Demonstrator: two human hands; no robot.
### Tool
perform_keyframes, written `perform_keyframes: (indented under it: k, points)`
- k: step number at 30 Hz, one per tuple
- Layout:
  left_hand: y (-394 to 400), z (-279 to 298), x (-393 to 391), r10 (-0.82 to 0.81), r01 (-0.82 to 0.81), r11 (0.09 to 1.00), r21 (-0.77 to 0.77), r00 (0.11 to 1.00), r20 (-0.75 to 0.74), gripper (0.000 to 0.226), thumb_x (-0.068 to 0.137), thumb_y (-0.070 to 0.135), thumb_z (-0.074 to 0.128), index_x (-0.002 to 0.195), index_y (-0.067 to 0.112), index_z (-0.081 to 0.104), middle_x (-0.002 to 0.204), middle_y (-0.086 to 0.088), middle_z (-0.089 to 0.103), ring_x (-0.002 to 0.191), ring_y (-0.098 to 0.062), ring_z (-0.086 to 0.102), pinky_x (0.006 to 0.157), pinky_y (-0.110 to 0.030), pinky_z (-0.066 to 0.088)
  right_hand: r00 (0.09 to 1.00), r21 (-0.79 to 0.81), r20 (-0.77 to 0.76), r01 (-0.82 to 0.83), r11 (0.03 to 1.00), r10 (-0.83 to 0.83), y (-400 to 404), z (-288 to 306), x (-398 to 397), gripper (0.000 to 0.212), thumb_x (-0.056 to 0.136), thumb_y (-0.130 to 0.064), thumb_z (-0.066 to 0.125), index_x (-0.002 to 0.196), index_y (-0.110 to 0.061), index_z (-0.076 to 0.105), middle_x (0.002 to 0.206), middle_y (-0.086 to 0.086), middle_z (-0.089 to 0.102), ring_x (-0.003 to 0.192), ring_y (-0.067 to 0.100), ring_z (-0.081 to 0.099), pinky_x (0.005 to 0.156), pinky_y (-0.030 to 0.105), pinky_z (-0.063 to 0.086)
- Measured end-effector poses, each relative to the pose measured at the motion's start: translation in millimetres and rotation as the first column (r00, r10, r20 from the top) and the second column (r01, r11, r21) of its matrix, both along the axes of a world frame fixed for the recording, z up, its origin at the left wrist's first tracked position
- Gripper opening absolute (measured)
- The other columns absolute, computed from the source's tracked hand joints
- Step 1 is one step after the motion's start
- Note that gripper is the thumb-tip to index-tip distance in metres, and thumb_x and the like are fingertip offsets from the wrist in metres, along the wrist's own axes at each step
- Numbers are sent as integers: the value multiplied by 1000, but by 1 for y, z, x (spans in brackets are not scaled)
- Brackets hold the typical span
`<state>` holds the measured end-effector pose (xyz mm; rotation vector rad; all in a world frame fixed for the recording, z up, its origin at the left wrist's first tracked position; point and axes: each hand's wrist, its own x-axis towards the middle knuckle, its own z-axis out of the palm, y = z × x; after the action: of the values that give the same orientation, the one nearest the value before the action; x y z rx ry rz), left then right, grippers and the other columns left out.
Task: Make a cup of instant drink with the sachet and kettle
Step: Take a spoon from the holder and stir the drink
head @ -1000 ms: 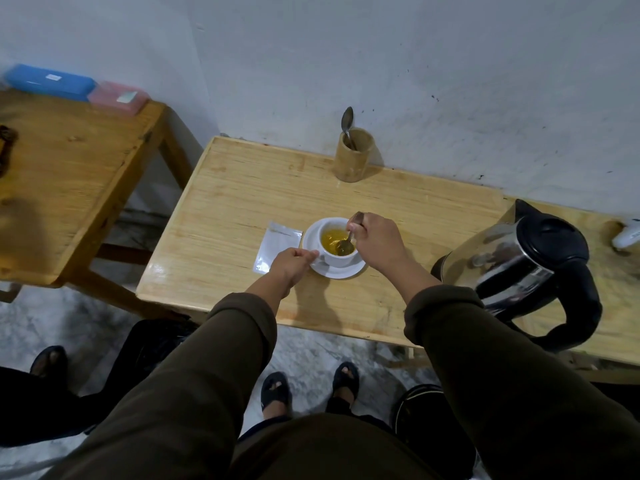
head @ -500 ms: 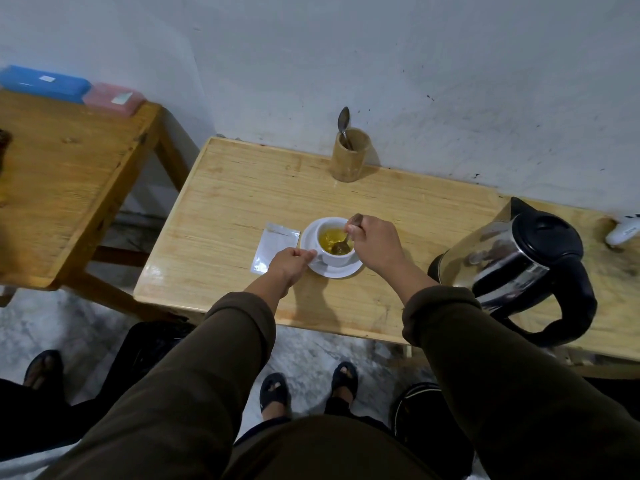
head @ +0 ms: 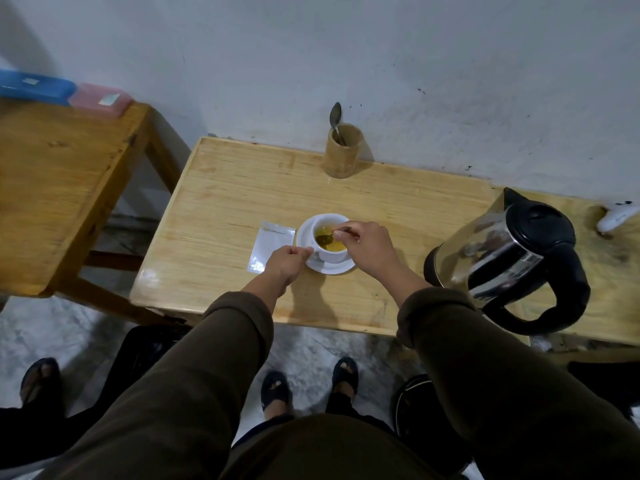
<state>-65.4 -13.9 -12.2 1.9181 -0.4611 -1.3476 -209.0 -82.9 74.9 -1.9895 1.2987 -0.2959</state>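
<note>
A white cup [head: 333, 255] of yellow drink stands on a white saucer [head: 341, 269] in the middle of the low wooden table [head: 221, 209]. My right hand [head: 370, 245] grips a spoon [head: 327, 237] whose bowl sits in the drink. My left hand [head: 287, 263] pinches the cup's handle at the saucer's left edge. A silver sachet [head: 268, 249] lies flat just left of the saucer, partly under my left hand. The steel kettle [head: 509, 261] with black lid and handle stands at the right, lid down.
A bamboo holder [head: 343, 155] with a second spoon [head: 335, 116] stands at the wall. A taller wooden table [head: 59, 188] at left carries a blue box [head: 34, 86] and a pink box [head: 100, 100]. A white object [head: 618, 218] lies far right. Feet stand on the floor below.
The spoon's bowl has shifted within the cup as my right hand moved slightly. My left hand has stayed at the cup's left side. The camera view drifted a little.
</note>
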Motion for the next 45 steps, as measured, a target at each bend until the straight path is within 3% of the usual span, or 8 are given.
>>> perform_keyframes:
  k: [6,14,22,26,33,37,42,45]
  points:
    - [1,6,-2,-12,12,1000,-2,1000,19,43,89,42,58,116,9,62,123,-14,62,117,-32,57,103,-45,47,994,56,50,90,994,-93,1,6,-12,17,89,-15,57,89,-7,73,91,11,76,88,21,68,82,32,51]
    - [0,9,-3,-26,27,1000,-4,998,48,40,90,41,56,112,8,63,123,-17,63,117,-35,57,101,-43,46,983,-85,-170,58,995,-72,2,-1,-8,30,96,-23,47,117,-18,67,125,2,67,115,22,60,94,28,44]
    - [0,13,-6,-32,32,999,0,997,63,43,92,40,54,118,7,61,125,-15,62,117,-32,55,98,-39,44,989,-16,-125,80,997,-82,12,-1,4,26,94,-22,50,110,-19,70,115,3,71,106,22,62,86,26,44]
    - [0,15,-7,-33,33,999,5,997,74,45,93,39,52,121,5,59,127,-14,60,119,-31,54,97,-37,43,981,-39,-157,104,994,-109,7,1,4,27,93,-22,46,102,-16,70,108,7,73,104,26,63,91,36,50]
    - [2,19,-10,-37,36,999,13,995,92,45,94,40,50,123,6,58,127,-14,60,118,-32,54,95,-37,43,959,-105,-249,114,988,-137,9,-2,1,32,98,-23,40,120,-24,63,122,4,67,109,26,61,90,35,51]
    - [3,20,-10,-37,36,999,13,995,96,45,94,41,50,122,6,59,126,-14,61,117,-32,55,95,-37,43,973,-73,-187,125,989,-137,14,-6,2,31,98,-22,41,120,-21,64,123,7,66,111,27,59,92,36,49]
    - [4,20,-11,-36,35,999,13,994,101,46,94,42,49,122,6,59,126,-14,61,118,-32,55,96,-37,43,987,22,-85,135,991,-133,13,-7,0,26,95,-21,48,108,-19,70,114,4,71,107,22,61,85,26,44]
    - [4,21,-12,-25,24,1000,14,995,95,47,94,42,50,124,7,58,128,-14,59,120,-32,53,99,-39,43,985,9,-86,150,989,-149,7,-5,-1,25,93,-19,46,99,-17,70,105,5,74,103,23,63,89,32,49]
